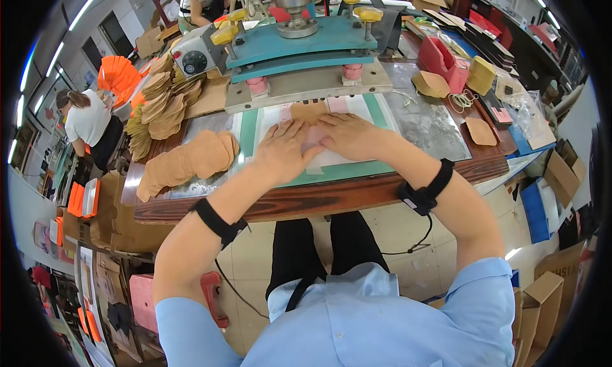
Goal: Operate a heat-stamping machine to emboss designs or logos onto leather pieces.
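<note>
1. The teal press (303, 45) stands across the worktable (488, 166); just in front of it, a tan piece (308, 112) lies on a white sheet (268, 116) edged with green strips (248, 131).
2. In front of the press, the left hand (284, 147) lies palm down, fingers straight and pointing toward it, fingertips at the tan piece's near edge; it clasps nothing visible.
3. The right hand (349, 136) is also flattened in front of the press, fingers extended to the piece's near edge, its thumb near the left thumb; whether anything is pinched beneath cannot be told.
4. Left of the press sit a dial box (196, 53), bundled tan pieces (156, 102) and, nearer the person, a fanned row (191, 163).
5. Right of the press are a red holder (440, 61), a small tan stack (431, 85) and a single tan square (480, 131).
</note>
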Available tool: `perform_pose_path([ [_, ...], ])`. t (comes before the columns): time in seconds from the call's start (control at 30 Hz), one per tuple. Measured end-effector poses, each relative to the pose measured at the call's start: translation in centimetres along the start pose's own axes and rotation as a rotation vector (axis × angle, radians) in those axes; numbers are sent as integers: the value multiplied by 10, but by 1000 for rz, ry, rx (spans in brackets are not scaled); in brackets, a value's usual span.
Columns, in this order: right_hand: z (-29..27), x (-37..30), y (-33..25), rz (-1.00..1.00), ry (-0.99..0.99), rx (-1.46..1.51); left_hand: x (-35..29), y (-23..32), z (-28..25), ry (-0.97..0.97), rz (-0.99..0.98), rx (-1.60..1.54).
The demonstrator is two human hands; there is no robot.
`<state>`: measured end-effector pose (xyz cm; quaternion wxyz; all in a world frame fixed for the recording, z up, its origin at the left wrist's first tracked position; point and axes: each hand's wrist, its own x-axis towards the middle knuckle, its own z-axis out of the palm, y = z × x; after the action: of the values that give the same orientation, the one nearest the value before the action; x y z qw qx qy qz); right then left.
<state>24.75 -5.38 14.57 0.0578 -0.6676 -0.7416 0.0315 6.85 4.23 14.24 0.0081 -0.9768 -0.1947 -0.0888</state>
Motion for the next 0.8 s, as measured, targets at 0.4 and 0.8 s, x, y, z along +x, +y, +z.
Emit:
perform_pose_path([
  [0.4, -8, 5, 5, 105, -105, 65, 16, -15, -2, -144, -50, -48],
  [0.8, -2, -4, 23, 20, 194, 44, 15, -10, 3, -84, -22, -66],
])
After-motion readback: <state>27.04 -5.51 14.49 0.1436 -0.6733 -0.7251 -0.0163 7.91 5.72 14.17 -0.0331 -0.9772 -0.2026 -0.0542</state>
